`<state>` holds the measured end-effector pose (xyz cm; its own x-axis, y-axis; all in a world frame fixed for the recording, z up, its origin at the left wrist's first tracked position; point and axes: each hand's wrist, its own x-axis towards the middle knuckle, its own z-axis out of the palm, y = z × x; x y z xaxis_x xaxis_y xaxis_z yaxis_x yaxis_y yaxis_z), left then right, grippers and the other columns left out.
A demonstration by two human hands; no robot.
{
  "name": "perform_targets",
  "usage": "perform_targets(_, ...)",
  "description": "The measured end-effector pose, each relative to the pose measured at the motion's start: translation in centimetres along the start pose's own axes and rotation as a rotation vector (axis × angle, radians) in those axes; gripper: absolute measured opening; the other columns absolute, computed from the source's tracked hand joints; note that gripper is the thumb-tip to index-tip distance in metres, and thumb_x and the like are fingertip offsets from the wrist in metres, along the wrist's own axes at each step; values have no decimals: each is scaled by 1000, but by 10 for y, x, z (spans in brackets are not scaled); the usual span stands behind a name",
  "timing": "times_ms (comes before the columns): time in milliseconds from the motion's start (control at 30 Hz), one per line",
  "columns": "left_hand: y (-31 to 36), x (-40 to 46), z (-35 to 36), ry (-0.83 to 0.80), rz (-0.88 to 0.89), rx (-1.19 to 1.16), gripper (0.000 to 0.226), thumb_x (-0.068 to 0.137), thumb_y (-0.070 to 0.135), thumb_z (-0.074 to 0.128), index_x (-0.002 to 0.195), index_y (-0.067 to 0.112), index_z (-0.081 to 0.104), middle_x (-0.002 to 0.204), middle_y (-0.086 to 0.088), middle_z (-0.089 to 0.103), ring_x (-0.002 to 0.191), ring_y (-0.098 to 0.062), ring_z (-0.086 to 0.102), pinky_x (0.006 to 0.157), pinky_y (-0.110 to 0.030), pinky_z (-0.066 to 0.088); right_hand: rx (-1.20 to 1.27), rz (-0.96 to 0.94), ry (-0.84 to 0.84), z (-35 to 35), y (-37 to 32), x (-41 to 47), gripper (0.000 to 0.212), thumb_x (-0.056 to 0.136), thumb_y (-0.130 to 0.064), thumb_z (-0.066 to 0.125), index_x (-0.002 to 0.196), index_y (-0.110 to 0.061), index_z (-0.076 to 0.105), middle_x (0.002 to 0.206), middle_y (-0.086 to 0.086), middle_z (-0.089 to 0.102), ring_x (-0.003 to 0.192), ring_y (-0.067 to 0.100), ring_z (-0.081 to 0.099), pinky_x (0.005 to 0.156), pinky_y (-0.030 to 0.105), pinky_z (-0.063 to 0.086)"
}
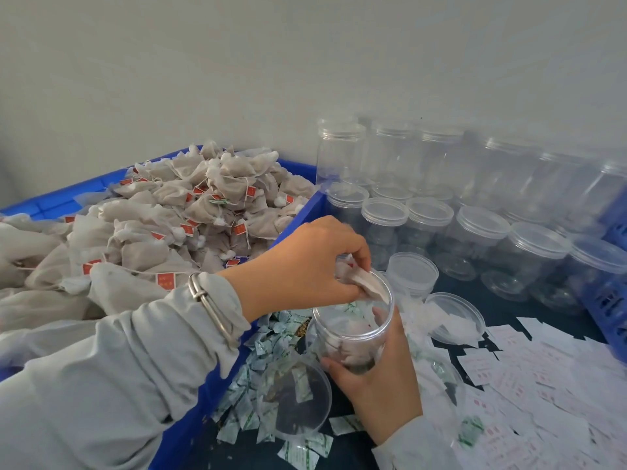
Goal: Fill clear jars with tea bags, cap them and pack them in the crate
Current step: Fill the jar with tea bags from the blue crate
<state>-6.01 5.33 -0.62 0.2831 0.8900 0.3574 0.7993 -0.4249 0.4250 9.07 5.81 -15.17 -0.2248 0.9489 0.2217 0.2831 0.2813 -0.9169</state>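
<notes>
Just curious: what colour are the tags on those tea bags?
Red, on the tea bags; head view.

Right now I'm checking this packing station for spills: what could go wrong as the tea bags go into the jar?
1. The left hand pushes tea bags in at the rim of the open jar; one could snag there and drop among the sachets.
2. The right hand holds the jar tilted, so it might slip.
3. A loose lid lies close by; an elbow could knock it.
</notes>
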Motion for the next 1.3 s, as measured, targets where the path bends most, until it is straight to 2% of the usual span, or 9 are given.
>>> perform_targets(133, -8, 4, 4, 31, -34, 65, 32, 75, 31, 74, 68, 42, 46, 97, 18, 47, 96, -1, 42, 85, -7, 29, 10, -12, 12, 2, 0, 0, 124, 40, -60, 80, 145, -29, 23, 139, -8, 43, 132, 8, 40, 108, 39, 39)
perform_targets(400, -25, 8, -10, 137, -118, 67, 28, 79, 29, 70, 66, 40, 48, 95, 9, 55, 89, -5, 50, 76, -8, 33, -10, -30, 7, -1, -1, -2, 123, 42, -57, 83, 145, -35, 19, 139, -12, 41, 132, 6, 37, 109, 39, 37)
perform_targets(600, -96, 7, -50, 432, -616, 72, 15, 83, 19, 60, 69, 23, 57, 71, 9, 56, 69, -8, 51, 56, -17, 33, 69, -67, 63, -5, -8, -6, 123, 47, -37, 93, 143, -41, 17, 144, -12, 37, 133, 2, 35, 109, 39, 38)
perform_targets(667, -115, 0, -49, 341, -744, 164, 12, 86, 16, 54, 81, 14, 66, 74, 4, 60, 79, -18, 56, 57, -21, 35, 92, -81, 64, -5, -9, -8, 120, 47, -35, 92, 144, -33, 22, 142, -11, 41, 131, 0, 38, 106, 40, 42)
perform_targets(767, -128, -8, -32, -115, -791, 348, 25, 90, 10, 52, 110, 7, 67, 108, -9, 66, 104, -24, 58, 81, -27, 46, 88, -98, 43, -5, -8, -8, 121, 47, -39, 92, 145, -30, 22, 143, -7, 40, 133, 6, 38, 107, 43, 40)
perform_targets(900, -126, -14, -15, -561, -809, 501, 39, 91, 8, 51, 130, 9, 54, 116, -7, 63, 87, -18, 54, 74, -26, 42, 110, -97, 42, -5, -7, -7, 120, 43, -58, 84, 144, -37, 22, 143, -12, 40, 133, 7, 38, 108, 45, 39)
perform_targets(1033, -126, -10, -19, -547, -861, 580, 24, 88, 18, 61, 107, 5, 61, 76, 2, 54, 72, -15, 50, 71, -27, 43, 130, -96, 45, -5, -3, -6, 118, 43, -58, 85, 142, -42, 22, 143, -14, 39, 134, 7, 37, 109, 45, 38)
perform_targets(1200, -128, -10, -28, -414, -957, 494, 32, 80, 33, 73, 70, 10, 53, 66, 3, 53, 61, -13, 50, 62, -25, 43, 92, -111, 54, -4, -2, -6, 114, 46, -57, 83, 141, -43, 22, 143, -13, 39, 134, 7, 36, 109, 45, 36)
perform_targets(1300, -127, -10, -36, -297, -924, 424, 30, 86, 33, 65, 80, 4, 66, 68, -1, 57, 63, -16, 53, 65, -28, 44, 79, -109, 54, -4, -2, -6, 114, 46, -57, 82, 141, -44, 22, 143, -13, 39, 134, 7, 36, 109, 45, 37)
